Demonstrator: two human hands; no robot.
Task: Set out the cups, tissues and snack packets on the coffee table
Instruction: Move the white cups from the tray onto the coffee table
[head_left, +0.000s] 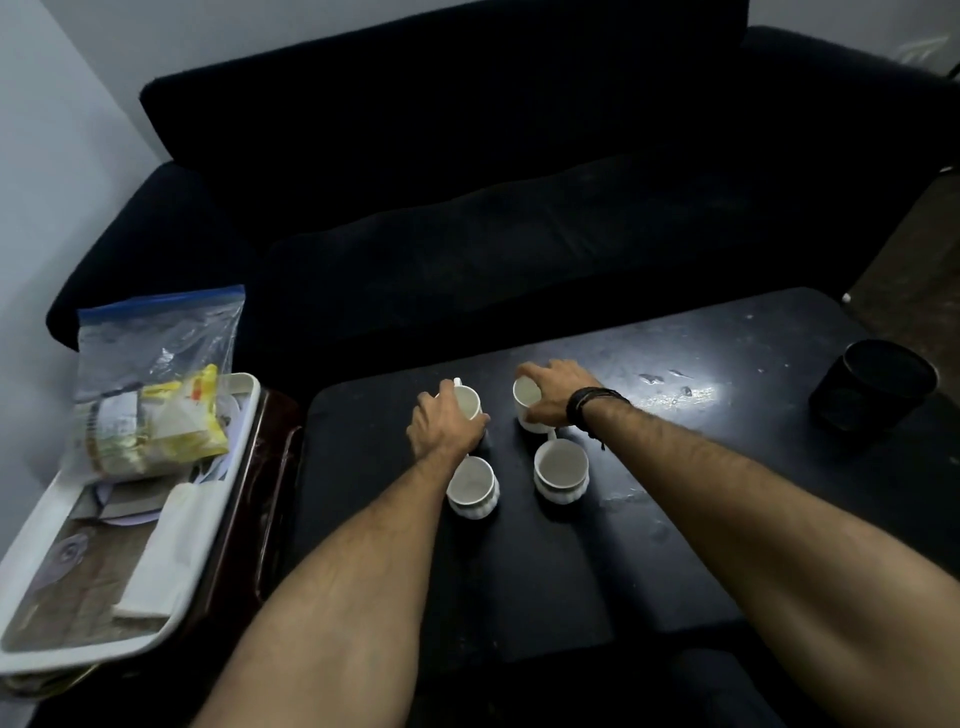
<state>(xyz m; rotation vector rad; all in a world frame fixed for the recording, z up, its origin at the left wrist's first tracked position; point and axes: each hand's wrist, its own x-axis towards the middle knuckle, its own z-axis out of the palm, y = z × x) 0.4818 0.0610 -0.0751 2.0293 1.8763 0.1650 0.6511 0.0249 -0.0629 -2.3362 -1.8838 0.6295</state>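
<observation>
Several white ribbed cups stand in a square on the dark coffee table (675, 493). My left hand (441, 423) grips the far left cup (467, 401) from the side. My right hand (553, 392) holds the far right cup (525, 395) by its rim. Two near cups (470, 486) (561, 465) stand free between my forearms. To the left, a white tray (236, 441) carries a clear zip bag of yellow snack packets (156, 395) and folded white tissues (166, 551).
A dark sofa (467, 208) runs behind the table. A black round container (875, 384) sits at the table's far right. The tray rests on a dark glossy stand (260, 493) at the table's left edge. A pale wall is at the far left.
</observation>
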